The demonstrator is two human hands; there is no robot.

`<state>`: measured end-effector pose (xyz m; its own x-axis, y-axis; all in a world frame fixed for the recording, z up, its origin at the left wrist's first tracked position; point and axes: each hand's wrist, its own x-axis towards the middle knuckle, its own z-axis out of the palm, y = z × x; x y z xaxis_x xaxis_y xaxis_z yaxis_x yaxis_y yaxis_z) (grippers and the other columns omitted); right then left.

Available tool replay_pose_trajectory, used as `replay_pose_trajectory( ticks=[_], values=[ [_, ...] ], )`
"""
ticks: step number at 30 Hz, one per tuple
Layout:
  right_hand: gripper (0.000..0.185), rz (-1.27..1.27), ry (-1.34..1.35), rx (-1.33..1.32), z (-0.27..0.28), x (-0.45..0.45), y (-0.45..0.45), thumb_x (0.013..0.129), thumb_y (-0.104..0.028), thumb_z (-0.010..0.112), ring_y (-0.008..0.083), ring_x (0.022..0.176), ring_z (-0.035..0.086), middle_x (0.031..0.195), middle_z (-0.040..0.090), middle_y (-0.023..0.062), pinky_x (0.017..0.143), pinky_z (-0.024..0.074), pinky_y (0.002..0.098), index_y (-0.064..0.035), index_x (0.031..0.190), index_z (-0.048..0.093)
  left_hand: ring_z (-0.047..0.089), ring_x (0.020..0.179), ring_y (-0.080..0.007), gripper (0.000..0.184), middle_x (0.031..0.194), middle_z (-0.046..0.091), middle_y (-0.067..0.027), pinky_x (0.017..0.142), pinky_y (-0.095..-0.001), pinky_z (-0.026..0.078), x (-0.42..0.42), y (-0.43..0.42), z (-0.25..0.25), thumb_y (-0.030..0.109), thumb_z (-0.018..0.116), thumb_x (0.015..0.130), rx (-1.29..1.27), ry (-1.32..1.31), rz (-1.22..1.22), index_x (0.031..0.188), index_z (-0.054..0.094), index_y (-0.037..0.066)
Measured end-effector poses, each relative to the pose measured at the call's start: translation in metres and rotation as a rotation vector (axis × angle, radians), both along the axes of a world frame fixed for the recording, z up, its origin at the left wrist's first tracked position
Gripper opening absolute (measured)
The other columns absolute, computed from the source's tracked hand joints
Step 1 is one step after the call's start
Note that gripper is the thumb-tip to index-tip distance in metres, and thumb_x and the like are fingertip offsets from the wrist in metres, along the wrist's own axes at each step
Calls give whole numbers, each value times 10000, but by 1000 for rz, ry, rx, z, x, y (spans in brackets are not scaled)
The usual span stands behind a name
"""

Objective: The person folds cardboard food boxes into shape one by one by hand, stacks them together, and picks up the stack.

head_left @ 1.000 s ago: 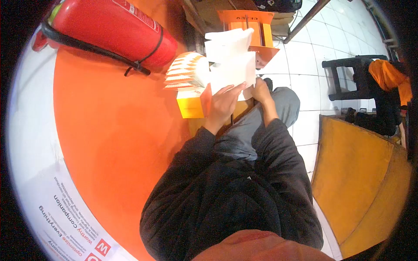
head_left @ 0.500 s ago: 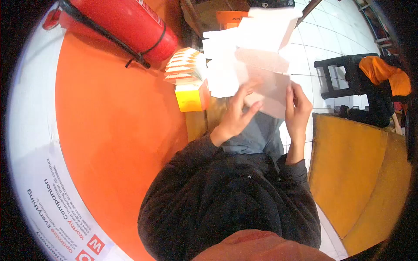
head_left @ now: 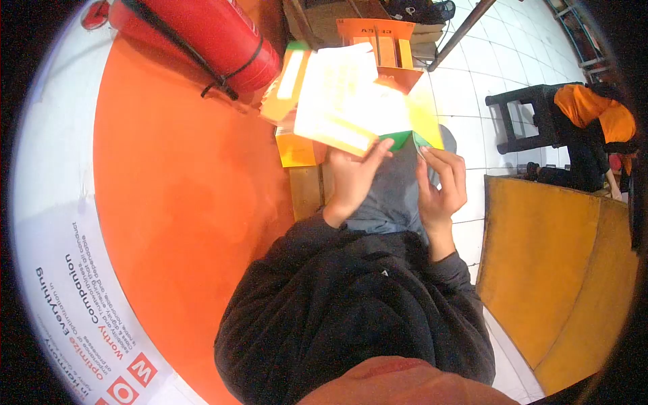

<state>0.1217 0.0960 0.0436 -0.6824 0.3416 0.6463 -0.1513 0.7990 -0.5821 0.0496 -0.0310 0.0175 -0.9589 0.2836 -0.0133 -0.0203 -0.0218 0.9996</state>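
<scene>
An unfolded carton sheet [head_left: 337, 94], printed orange, yellow and green with much of its face glaring white, is held out over my lap. My left hand [head_left: 352, 177] pinches its lower edge between thumb and fingers. At the sheet's lower right corner, by a green flap, my right hand [head_left: 440, 185] grips with thumb and fingertips. Just beneath the sheet's left part stands a yellow and orange box [head_left: 297, 150]. Behind the sheet is an open orange box [head_left: 378, 32] with printed letters.
A red fire extinguisher [head_left: 209, 40] lies at the upper left by an orange surface [head_left: 189, 169]. To the right are a black stool [head_left: 516, 118] with orange cloth [head_left: 587, 111], a yellow-brown panel [head_left: 547, 256] and another person's hand [head_left: 613, 184]. A metal leg [head_left: 462, 37] slants near the top.
The carton sheet has turned from its plain pale side to its printed side and moved left. My right hand has shifted slightly left and down, and the orange box behind shows more.
</scene>
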Motion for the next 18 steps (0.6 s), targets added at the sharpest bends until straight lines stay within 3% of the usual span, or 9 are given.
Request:
replay_pose_trajectory(
  ticks=[3,4,5,8,10,13,18],
  values=[
    [259,-33,3,-43,2,-2,-11,674,53,739,252,847,613,923,633,104,738,497,331,-21,917,687,622,825,-128,160,906,651,-36,723,-248,494,14,3,-6,112,631,906,-226,342,-92,1029,626,10],
    [253,-16,-14,-122,4,0,-10,677,53,739,247,848,613,925,632,105,739,495,327,-22,913,690,621,835,-131,160,903,649,-30,722,-248,491,18,4,-8,119,627,910,-13,199,-116,1036,628,21],
    [246,3,-31,-201,8,3,-9,680,52,740,242,849,613,926,630,105,741,494,324,-23,910,693,612,917,-128,226,1022,640,-62,757,-262,497,16,-1,-9,138,587,939,-130,315,-201,1129,585,17],
    [218,71,-95,-327,13,8,-5,688,44,745,226,852,612,919,629,102,740,491,311,-26,889,697,598,988,-143,252,1134,608,-92,785,-273,505,13,-10,-9,137,563,954,-28,90,-305,1176,554,17],
    [198,95,-122,-297,18,8,-4,696,37,747,218,850,612,910,629,99,736,489,306,-24,877,695,575,1013,-162,324,1166,568,-104,799,-280,501,16,-14,-35,120,622,914,787,-540,-344,1205,522,21],
    [180,78,-104,-223,23,11,-9,705,28,749,216,835,611,894,628,96,723,489,304,-13,868,685,571,971,-164,407,1107,563,-78,809,-270,483,23,-2,-36,96,694,854,739,-552,-253,1205,503,19],
    [188,18,-46,-191,20,14,-10,697,24,752,228,797,615,872,626,96,691,491,304,1,867,675,572,969,-165,419,1110,560,-80,814,-272,482,22,4,-34,93,697,848,658,-465,-186,1209,498,19]
  ],
)
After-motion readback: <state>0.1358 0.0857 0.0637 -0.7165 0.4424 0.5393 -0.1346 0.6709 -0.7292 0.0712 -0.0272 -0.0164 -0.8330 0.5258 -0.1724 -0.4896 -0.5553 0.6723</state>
